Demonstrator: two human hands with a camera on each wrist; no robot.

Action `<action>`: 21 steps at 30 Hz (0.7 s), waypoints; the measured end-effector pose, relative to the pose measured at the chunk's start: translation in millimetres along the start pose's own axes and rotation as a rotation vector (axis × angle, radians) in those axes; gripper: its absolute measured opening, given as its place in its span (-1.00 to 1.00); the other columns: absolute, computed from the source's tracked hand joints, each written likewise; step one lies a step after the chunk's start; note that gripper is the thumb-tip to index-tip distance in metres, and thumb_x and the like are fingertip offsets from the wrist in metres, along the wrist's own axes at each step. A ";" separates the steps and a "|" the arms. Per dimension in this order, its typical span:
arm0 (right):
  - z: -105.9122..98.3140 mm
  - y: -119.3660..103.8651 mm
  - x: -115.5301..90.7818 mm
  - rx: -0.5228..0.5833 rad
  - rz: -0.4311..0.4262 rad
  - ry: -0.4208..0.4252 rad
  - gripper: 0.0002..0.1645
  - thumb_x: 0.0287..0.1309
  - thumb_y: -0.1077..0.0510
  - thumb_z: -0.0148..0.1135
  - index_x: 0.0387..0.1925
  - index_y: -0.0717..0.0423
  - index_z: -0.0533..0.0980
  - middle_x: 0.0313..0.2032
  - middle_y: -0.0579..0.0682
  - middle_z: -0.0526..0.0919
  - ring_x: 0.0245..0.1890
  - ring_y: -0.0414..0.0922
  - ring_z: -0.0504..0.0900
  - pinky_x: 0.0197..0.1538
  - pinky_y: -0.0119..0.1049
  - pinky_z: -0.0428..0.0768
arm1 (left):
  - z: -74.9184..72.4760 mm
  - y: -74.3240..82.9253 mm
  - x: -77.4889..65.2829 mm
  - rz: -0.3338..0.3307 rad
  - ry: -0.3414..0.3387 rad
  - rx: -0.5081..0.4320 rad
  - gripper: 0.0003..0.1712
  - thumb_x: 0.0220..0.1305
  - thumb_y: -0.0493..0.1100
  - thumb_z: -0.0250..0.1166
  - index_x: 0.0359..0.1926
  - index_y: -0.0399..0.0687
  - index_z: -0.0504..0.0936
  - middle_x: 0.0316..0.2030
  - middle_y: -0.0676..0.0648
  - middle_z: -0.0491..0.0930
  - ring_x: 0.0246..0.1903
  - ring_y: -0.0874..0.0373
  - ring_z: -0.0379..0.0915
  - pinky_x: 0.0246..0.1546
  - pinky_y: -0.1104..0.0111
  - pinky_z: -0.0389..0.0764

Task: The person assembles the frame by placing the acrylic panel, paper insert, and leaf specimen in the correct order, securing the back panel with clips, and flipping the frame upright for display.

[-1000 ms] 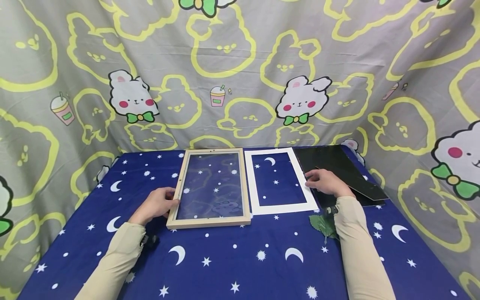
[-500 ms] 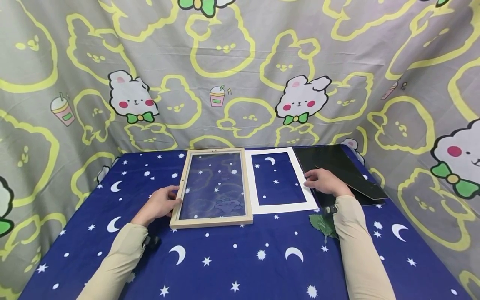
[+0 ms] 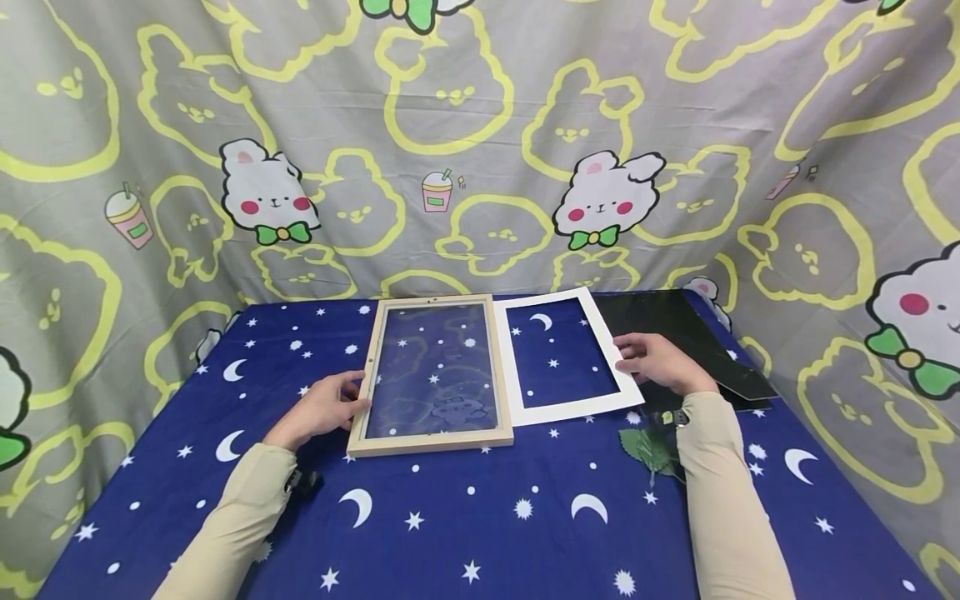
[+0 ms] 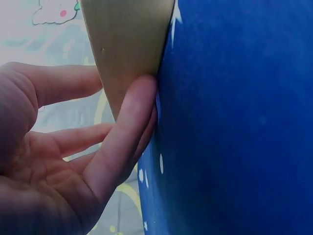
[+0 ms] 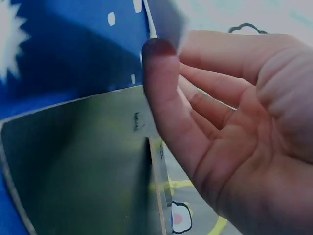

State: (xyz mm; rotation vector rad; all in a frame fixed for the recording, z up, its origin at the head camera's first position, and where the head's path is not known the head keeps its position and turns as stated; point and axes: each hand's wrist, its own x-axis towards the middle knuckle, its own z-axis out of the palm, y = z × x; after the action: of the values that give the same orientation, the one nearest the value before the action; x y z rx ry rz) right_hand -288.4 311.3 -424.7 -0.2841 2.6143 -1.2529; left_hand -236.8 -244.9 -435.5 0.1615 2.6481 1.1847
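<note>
A wooden picture frame (image 3: pixel 431 443) with a clear pane lies left of centre on the table. My left hand (image 3: pixel 322 408) grips its left side rail; in the left wrist view the thumb and a finger meet opposite edges of the rail (image 4: pixel 127 39). Right of the frame is a white picture mat (image 3: pixel 577 408) with a rectangular window. Its right border is raised, pinched by my right hand (image 3: pixel 666 364). In the right wrist view, a piece of the mat (image 5: pixel 166 19) shows between thumb and finger. The mat's left border runs along the frame's right rail.
Black boards (image 3: pixel 648 312) overlap at the back right, partly behind my right hand. A green leaf (image 3: pixel 647 450) lies beside the right wrist. The blue star-and-moon cloth (image 3: pixel 472 542) covers the table; a patterned curtain (image 3: pixel 480 167) hangs behind and at both sides.
My left hand has slid the frame a little to the right, against the mat. My right hand has lifted the mat's right border, which now tilts up.
</note>
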 end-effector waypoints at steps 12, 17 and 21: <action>-17.4 -0.2 -8.2 0.116 -0.016 0.046 -0.29 0.38 0.22 0.27 0.47 0.29 0.28 0.22 0.37 0.49 0.00 -0.01 0.63 -0.09 -0.17 0.72 | 0.2 -4.1 0.1 -0.004 -0.048 -0.150 -0.23 0.40 -0.29 0.29 0.52 -0.35 0.19 0.14 -0.44 0.43 -0.25 0.04 0.64 -0.32 0.18 0.75; -24.1 -0.1 -13.8 0.134 -0.010 0.076 -0.28 0.39 0.23 0.25 0.48 0.29 0.25 0.23 0.38 0.46 -0.05 -0.12 0.63 -0.11 -0.20 0.73 | -0.3 -1.2 -1.2 -0.012 -0.059 -0.129 -0.13 0.32 -0.27 0.38 0.52 -0.40 0.16 0.17 -0.46 0.40 -0.22 0.03 0.61 -0.29 0.17 0.75; -27.7 -1.8 -16.5 0.145 -0.014 0.103 -0.28 0.39 0.23 0.25 0.48 0.28 0.26 0.23 0.39 0.47 -0.11 -0.21 0.65 -0.12 -0.20 0.73 | -0.3 -0.2 -2.0 -0.011 -0.062 -0.124 -0.12 0.32 -0.28 0.39 0.52 -0.41 0.15 0.17 -0.46 0.40 -0.22 0.02 0.61 -0.29 0.17 0.74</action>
State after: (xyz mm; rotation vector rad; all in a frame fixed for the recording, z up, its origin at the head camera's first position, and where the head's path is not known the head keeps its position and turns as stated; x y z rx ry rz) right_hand -280.5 335.2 -404.4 -0.2178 2.5917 -1.4913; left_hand -234.9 -245.7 -435.1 0.1583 2.5104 1.3137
